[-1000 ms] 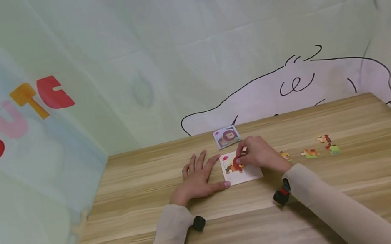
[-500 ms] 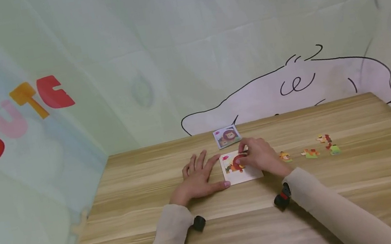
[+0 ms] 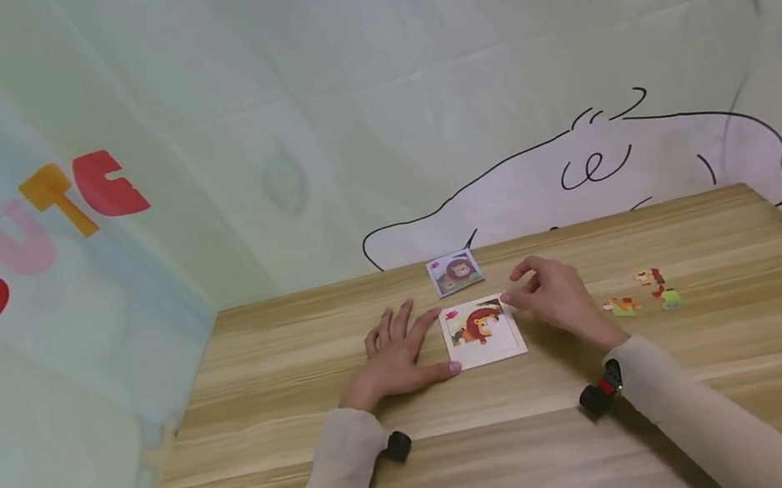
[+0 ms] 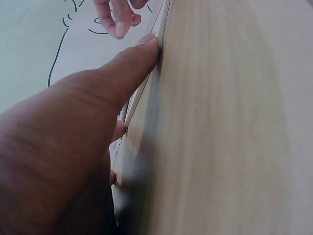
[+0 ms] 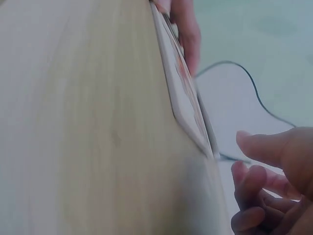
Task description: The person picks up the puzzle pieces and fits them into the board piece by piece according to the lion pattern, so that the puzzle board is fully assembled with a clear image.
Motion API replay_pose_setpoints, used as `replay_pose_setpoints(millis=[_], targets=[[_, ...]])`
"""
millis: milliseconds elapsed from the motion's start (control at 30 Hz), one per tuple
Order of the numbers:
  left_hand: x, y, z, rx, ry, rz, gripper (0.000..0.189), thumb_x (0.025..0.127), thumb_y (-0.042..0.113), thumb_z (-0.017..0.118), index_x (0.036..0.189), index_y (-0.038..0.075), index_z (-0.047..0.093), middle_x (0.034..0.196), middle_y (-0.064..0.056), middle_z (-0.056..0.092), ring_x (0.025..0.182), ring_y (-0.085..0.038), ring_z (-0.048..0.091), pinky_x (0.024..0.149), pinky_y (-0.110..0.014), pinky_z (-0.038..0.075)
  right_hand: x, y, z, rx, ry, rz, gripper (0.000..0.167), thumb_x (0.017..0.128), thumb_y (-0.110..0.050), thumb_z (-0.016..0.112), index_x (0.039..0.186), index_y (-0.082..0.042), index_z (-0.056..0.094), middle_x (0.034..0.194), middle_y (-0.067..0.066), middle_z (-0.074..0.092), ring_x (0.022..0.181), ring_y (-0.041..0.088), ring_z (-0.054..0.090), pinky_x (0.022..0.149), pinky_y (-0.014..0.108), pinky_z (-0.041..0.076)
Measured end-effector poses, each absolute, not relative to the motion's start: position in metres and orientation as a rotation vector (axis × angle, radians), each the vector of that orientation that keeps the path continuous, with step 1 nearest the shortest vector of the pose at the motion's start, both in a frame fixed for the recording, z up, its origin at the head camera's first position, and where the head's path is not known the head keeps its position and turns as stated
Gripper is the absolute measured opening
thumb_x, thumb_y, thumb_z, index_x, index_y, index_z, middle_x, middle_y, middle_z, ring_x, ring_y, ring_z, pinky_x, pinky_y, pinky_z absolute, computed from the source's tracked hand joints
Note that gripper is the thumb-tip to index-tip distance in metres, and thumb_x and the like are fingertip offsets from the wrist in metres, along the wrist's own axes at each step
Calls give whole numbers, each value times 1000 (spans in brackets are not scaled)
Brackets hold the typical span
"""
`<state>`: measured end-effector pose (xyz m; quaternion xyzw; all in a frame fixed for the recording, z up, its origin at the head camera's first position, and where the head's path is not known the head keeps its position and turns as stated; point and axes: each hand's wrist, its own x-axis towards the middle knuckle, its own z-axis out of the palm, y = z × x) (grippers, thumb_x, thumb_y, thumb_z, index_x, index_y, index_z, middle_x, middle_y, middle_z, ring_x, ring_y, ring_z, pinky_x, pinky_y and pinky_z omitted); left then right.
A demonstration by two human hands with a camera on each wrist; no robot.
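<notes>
A square white puzzle board lies on the wooden table, with joined lion pieces across its upper part and bare white below. My left hand rests flat on the table, fingers spread, with thumb and index fingertip against the board's left side. Just off the board's upper right corner hovers my right hand, fingers loosely bent. In the right wrist view a gap shows between the thumb and index finger, and they hold nothing. Loose puzzle pieces lie to the right.
A small lion picture card lies behind the board, near the table's back edge. Two more loose pieces, one upper and one lower, sit farther right. A printed cloth backdrop hangs behind and at the left.
My right hand has let go of the puzzle piece at the board's upper right and moved right, uncovering the lion picture. It now hides one loose piece. The left hand has stayed still.
</notes>
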<state>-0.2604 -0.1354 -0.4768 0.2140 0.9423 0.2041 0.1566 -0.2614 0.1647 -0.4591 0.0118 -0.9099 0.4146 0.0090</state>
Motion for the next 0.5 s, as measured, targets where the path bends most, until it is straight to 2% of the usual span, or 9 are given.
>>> replay_pose_setpoints(millis=[133, 433, 500], targets=[[-263, -135, -480, 601, 2691, 576, 98, 91, 73, 66, 171, 41, 20, 184, -8, -8, 168, -43, -15, 130, -70, -6, -258, 184, -456, 7, -2844, 1295, 42, 99, -31, 79, 128, -3, 66, 111, 25, 76, 75, 22, 67, 59, 29, 53], [-266, -135, -482, 596, 2684, 580, 98, 91, 74, 66, 171, 43, 19, 184, -7, -9, 168, -43, -15, 130, -70, -6, -253, 219, -450, -74, -2862, 1201, 43, 99, -32, 78, 129, -3, 69, 113, 24, 76, 81, 23, 69, 63, 28, 51], [-266, -135, -482, 593, 2682, 577, 98, 91, 73, 66, 171, 43, 18, 184, -6, -9, 169, -42, -15, 130, -69, -6, -252, 227, -450, -83, -2865, 1198, 44, 99, -33, 79, 130, -3, 69, 113, 24, 76, 78, 21, 69, 62, 28, 51]])
